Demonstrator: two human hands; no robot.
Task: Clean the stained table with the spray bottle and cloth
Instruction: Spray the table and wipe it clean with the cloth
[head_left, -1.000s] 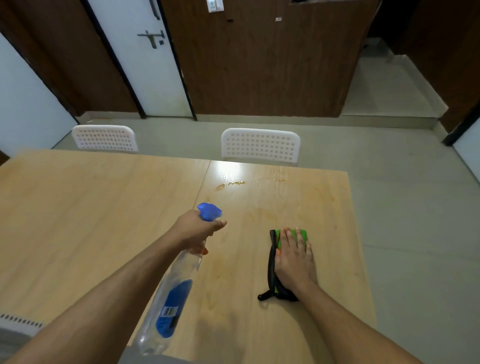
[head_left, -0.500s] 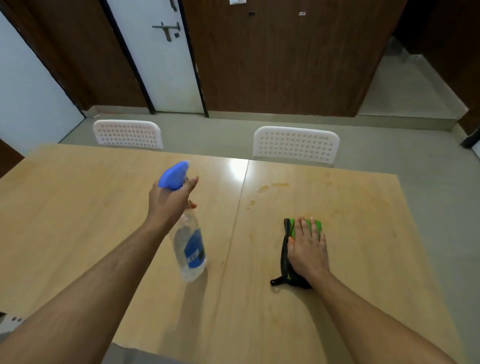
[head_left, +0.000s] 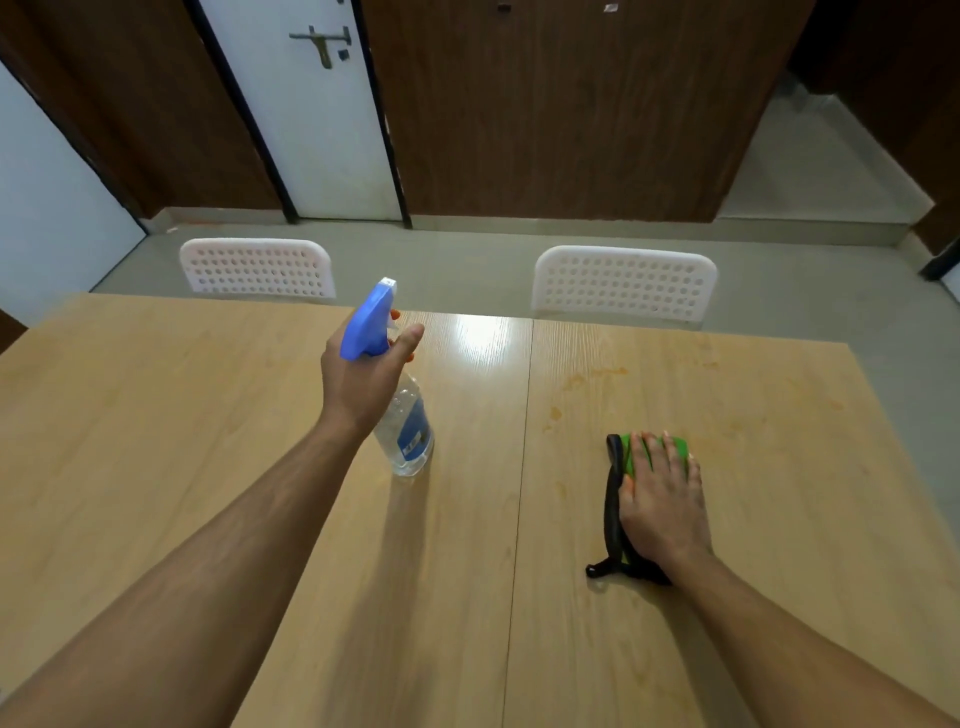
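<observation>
Head view: spray bottle (head_left: 408, 431) now stands upright on the table (head_left: 156, 441), just left of the centre seam. A second ago it was tilted nozzle-forward, aimed toward the stains. So spraying looks done for now, bottle being parked. Left hand (head_left: 363, 384) is still wrapped around the bottle's neck under the blue trigger head (head_left: 370, 325), thumb sticking out, so not released yet.

Green cloth (head_left: 655, 451) with a black edge hasn't moved: flat on the right table half, right hand (head_left: 662, 501) pressing on it with fingers straight, palm down. No wipe stroke visible yet.

Orange stains (head_left: 576, 384) sit beyond the cloth and to its left, near the seam, with fainter smears toward the far right edge. All still there.

My read: the wipe comes next, cloth pushed forward and left through the stains. Two white perforated chairs (head_left: 623, 283) stand at the far side.
</observation>
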